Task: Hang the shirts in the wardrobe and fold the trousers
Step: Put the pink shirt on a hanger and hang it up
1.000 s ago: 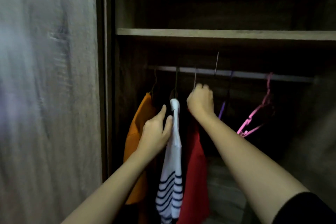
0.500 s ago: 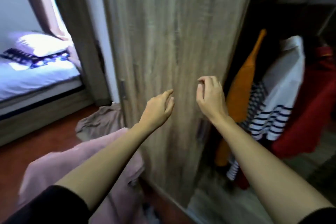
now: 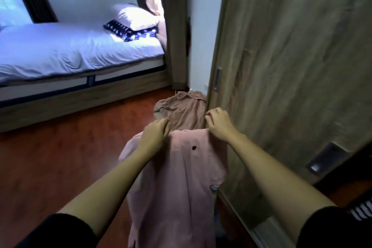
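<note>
Left hand (image 3: 155, 133) and right hand (image 3: 218, 122), fingers curled, meet the top edge of a pink garment (image 3: 181, 177) on the floor (image 3: 60, 167); whether either grips it is unclear.

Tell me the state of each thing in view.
pink garment: spread out below the hands, not hung.
brown garment: crumpled on the floor.
left hand: fingers curled at pink garment's top edge.
right hand: fingers curled at its top corner.
wardrobe door: slid aside, opening at right.

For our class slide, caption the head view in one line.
Left hand and right hand reach over a pink garment beside the wardrobe door.
</note>
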Available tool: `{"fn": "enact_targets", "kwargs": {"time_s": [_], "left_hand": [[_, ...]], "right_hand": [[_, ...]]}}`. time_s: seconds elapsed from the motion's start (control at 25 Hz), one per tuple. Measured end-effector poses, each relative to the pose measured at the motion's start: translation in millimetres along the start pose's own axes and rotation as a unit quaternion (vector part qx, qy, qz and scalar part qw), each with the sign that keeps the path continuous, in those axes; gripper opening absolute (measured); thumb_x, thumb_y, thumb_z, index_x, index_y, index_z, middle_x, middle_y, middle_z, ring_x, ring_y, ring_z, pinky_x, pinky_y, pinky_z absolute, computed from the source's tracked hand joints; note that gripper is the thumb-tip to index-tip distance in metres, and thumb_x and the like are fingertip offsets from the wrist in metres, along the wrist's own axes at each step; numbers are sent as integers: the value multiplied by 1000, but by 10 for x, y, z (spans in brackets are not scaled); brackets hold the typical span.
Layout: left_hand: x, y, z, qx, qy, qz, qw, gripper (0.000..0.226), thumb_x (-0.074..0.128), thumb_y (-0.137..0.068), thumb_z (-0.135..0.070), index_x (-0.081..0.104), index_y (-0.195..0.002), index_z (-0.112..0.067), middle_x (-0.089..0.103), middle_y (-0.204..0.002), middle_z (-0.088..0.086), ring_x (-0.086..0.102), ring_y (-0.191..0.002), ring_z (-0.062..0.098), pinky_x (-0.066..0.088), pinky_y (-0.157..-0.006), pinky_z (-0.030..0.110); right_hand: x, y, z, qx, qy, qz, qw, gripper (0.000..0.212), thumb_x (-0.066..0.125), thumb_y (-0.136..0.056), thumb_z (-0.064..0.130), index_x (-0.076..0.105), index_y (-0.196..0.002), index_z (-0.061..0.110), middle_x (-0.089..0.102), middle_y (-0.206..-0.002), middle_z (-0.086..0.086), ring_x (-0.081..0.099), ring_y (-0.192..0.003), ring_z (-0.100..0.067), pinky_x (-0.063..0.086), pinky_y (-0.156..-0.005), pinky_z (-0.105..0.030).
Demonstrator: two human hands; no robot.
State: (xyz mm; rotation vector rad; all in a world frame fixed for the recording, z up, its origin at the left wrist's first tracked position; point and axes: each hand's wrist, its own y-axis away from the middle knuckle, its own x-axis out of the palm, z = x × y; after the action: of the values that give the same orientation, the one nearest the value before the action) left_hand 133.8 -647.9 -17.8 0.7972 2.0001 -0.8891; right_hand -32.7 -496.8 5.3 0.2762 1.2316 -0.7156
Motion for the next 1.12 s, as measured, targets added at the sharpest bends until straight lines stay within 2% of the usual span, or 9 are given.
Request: {"fn": "enact_targets", "kwargs": {"time_s": [0.12, 0.28, 0.36, 0.48, 0.6, 0.76, 0.92, 1.04, 1.12], "left_hand": [[-6, -158, 485, -128, -31, 10, 991, 34, 42, -96, -25, 62, -102, 2, 65, -107, 24, 59, -99, 41, 43, -81, 41], [27, -327, 722, -264, -93, 174, 944, 46, 40, -96, -33, 55, -120, 3, 55, -127, 26, 51, -116, 39, 41, -94, 37], [72, -408, 782, -313, -82, 227, 918, 50, 44, -92, -34, 52, -126, 1, 50, -133, 24, 50, -119, 39, 42, -96, 36], [105, -482, 830, -353, -68, 247, 900, 50, 51, -88, -34, 53, -125, 0, 50, -133, 22, 52, -117, 38, 45, -93, 36], [94, -470, 809, -363, -80, 174, 912, 39, 55, -87, -28, 57, -119, -7, 55, -127, 16, 51, -117, 35, 41, -95, 40], [-32, -326, 823, -291, -20, -20, 956, 24, 39, -94, -25, 55, -100, -8, 62, -108, 18, 53, -106, 38, 37, -90, 44], [-258, 109, 875, -136, 174, -138, 966, 17, 39, -87, -25, 42, -79, -11, 51, -70, 7, 50, -67, 23, 40, -69, 34], [-307, 436, 973, -105, 244, -147, 953, 6, 46, -78, -18, 41, -81, -15, 44, -64, -2, 39, -54, 6, 33, -53, 18], [-257, 494, 1041, -115, 248, -117, 955, 28, 48, -70, -15, 45, -99, -14, 49, -71, -4, 46, -59, 7, 41, -58, 26]], "right_hand": [[298, -276, 42, 47, 38, 90, 994, 42, 34, -98, 33, 50, -125, 4, 50, -131, -23, 43, -123, -37, 33, -104, -41], [554, -403, 106, 208, 52, 174, 961, 58, 38, -94, 46, 38, -137, 6, 42, -141, -20, 38, -132, -35, 33, -105, -40], [576, -469, 166, 254, 52, 210, 943, 56, 44, -92, 42, 43, -135, 7, 43, -142, -19, 41, -131, -33, 34, -105, -37], [543, -548, 232, 244, 44, 182, 952, 36, 52, -88, 22, 58, -120, 6, 53, -131, -21, 49, -123, -35, 38, -100, -35], [572, -558, 222, 214, -41, 100, 971, 37, 52, -87, 9, 57, -123, 6, 55, -129, -21, 51, -120, -35, 40, -98, -33], [452, -430, 120, 99, -181, 23, 978, 48, 53, -86, 3, 48, -134, 4, 49, -132, -20, 47, -124, -31, 33, -101, -24], [40, -192, -30, 26, -257, 78, 963, 82, 62, -57, 30, 47, -135, 12, 52, -114, -10, 51, -99, -15, 38, -83, -9], [-202, -55, -106, 26, -190, 171, 966, 97, 63, -50, 30, 35, -142, 26, 53, -114, -9, 53, -98, -17, 45, -84, -21], [-202, -25, -72, 15, -68, 230, 971, 96, 61, -59, 24, 24, -146, 34, 56, -117, -9, 56, -106, -24, 46, -89, -27]]}}
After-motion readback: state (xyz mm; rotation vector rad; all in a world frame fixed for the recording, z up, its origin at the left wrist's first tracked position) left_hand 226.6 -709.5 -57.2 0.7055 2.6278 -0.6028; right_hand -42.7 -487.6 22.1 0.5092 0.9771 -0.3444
